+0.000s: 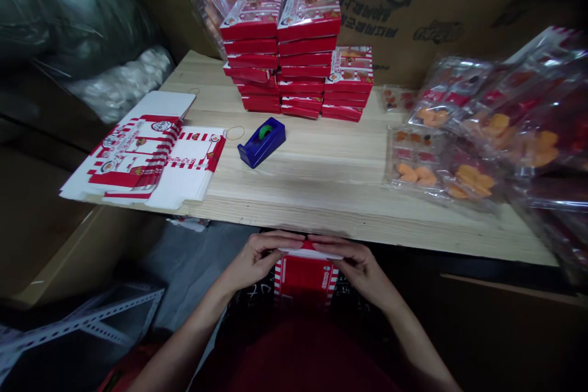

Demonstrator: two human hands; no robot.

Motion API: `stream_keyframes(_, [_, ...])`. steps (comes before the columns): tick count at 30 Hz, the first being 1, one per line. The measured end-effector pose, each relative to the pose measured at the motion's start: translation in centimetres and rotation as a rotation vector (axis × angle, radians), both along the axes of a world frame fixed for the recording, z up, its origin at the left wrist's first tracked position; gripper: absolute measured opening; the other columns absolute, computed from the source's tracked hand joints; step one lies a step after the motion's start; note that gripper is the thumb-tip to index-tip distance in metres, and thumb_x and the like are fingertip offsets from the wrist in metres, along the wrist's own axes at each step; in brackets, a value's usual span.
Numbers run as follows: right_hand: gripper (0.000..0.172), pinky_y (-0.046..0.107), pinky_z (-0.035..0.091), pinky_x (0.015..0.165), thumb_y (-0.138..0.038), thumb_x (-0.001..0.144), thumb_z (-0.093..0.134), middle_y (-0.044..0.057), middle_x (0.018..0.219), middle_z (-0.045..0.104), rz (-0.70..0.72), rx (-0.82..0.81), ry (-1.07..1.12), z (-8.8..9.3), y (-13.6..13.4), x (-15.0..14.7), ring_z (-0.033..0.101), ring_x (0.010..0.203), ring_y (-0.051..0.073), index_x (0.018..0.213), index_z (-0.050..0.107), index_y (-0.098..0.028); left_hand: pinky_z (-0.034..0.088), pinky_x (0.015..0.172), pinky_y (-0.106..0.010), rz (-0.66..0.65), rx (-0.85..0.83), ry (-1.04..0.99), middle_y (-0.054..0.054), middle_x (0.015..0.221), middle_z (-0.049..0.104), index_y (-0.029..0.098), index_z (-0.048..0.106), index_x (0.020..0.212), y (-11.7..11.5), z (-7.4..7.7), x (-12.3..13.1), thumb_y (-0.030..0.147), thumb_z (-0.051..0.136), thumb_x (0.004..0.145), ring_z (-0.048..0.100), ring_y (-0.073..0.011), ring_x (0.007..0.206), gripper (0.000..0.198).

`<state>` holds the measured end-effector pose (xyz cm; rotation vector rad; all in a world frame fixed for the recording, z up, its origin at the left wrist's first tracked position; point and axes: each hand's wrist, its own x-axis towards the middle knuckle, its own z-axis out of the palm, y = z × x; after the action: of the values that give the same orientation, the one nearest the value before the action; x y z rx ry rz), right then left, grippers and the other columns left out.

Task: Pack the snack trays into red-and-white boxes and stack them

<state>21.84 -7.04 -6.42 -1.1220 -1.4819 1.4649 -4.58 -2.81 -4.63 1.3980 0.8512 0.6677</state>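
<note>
A red and white printed cardboard box [305,282] is held upright in front of my body, just below the table's front edge. On its upper left edge, my left hand [263,259] grips a white flap between thumb and fingers. My right hand [353,259] pinches the same end from the other side, thumb below and fingers on top. Between the hands a strip of red card shows. The box's lower end fades into shadow against my dark red clothing, so I cannot make out its far side.
Stacked red boxes [301,52] stand at the table's back. A blue tape dispenser [263,142] sits mid-table, with flat printed cartons [138,156] to its left. Clear packs with orange pieces [468,180] pile up at right. The wooden table [321,196] ends just beyond my hands.
</note>
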Motion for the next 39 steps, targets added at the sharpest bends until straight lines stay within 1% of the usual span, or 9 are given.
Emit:
stream_keyframes(3, [0.026,0.056,0.046,0.112,-0.036,0.099,0.067,0.004,0.135,0.073,0.044,-0.006,-0.053,0.8,0.5,0.5,0.064,0.130,0.030,0.123,0.075,-0.040,0.045,0.110,-0.042,-0.062,0.028,0.038,-0.011,0.130,0.075,0.027,0.080,0.117,0.4,0.9,0.1,0.024,0.066,0.094,0.066,-0.0288,0.126,0.027])
stream_keyframes(8, [0.016,0.055,0.052,0.104,-0.036,0.096,0.071,0.004,0.123,0.078,0.009,-0.055,-0.032,1.6,1.7,0.4,0.071,0.115,0.029,0.108,0.081,-0.037,0.047,0.107,-0.041,-0.043,-0.001,0.109,-0.009,0.121,0.079,0.028,0.081,0.113,1.3,2.0,1.1,0.024,0.072,0.091,0.071,-0.0279,0.115,0.024])
stream_keyframes(11, [0.023,0.059,0.050,0.107,-0.034,0.092,0.074,0.004,0.120,0.079,0.030,-0.098,-0.038,1.6,2.4,0.3,0.071,0.116,0.031,0.115,0.079,-0.037,0.044,0.110,-0.043,-0.048,-0.015,0.131,-0.008,0.123,0.078,0.030,0.078,0.120,2.0,2.2,1.4,0.025,0.073,0.090,0.069,-0.0282,0.118,0.031])
stream_keyframes(15, [0.026,0.060,0.051,0.106,-0.032,0.091,0.075,0.003,0.120,0.080,0.045,-0.149,-0.005,1.7,3.0,0.2,0.072,0.115,0.031,0.117,0.078,-0.037,0.044,0.110,-0.044,-0.028,-0.071,0.100,-0.006,0.120,0.079,0.030,0.080,0.115,2.5,2.4,1.4,0.024,0.074,0.088,0.070,-0.0288,0.116,0.028])
stream_keyframes(22, [0.025,0.052,0.054,0.104,-0.035,0.095,0.069,0.001,0.117,0.080,0.127,-0.247,0.105,1.4,3.7,0.2,0.073,0.111,0.026,0.118,0.077,-0.036,0.048,0.103,-0.038,0.045,-0.173,0.023,-0.007,0.109,0.082,0.029,0.083,0.104,2.3,1.8,1.5,0.018,0.078,0.084,0.071,-0.0285,0.111,0.024])
stream_keyframes(24, [0.026,0.048,0.056,0.102,-0.034,0.094,0.070,0.001,0.118,0.080,0.136,-0.274,0.123,1.0,3.6,0.3,0.074,0.110,0.025,0.118,0.077,-0.035,0.048,0.102,-0.039,0.043,-0.153,0.031,-0.006,0.111,0.081,0.030,0.083,0.106,2.3,1.6,1.4,0.019,0.076,0.086,0.071,-0.0281,0.110,0.023])
stream_keyframes(30, [0.026,0.048,0.056,0.101,-0.033,0.093,0.071,0.002,0.119,0.080,0.105,-0.214,0.076,0.9,3.4,0.2,0.074,0.111,0.026,0.118,0.078,-0.035,0.047,0.103,-0.038,-0.022,-0.076,0.094,-0.008,0.121,0.078,0.029,0.080,0.116,2.1,1.6,1.3,0.029,0.070,0.093,0.071,-0.0273,0.112,0.025])
stream_keyframes(35, [0.022,0.050,0.054,0.103,-0.032,0.093,0.072,0.001,0.112,0.082,0.067,-0.220,0.107,1.7,3.5,0.0,0.074,0.108,0.026,0.114,0.079,-0.035,0.051,0.093,-0.035,0.043,-0.103,0.087,-0.007,0.109,0.082,0.027,0.082,0.111,1.9,1.5,1.5,0.032,0.066,0.096,0.072,-0.0267,0.101,0.023])
stream_keyframes(39, [0.027,0.048,0.058,0.096,-0.035,0.091,0.074,0.003,0.111,0.082,-0.017,-0.210,0.089,1.1,3.3,-0.6,0.076,0.104,0.027,0.117,0.079,-0.034,0.052,0.088,-0.034,0.079,-0.109,0.067,-0.005,0.100,0.082,0.026,0.084,0.101,2.0,1.4,1.8,0.031,0.069,0.093,0.071,-0.0256,0.094,0.018])
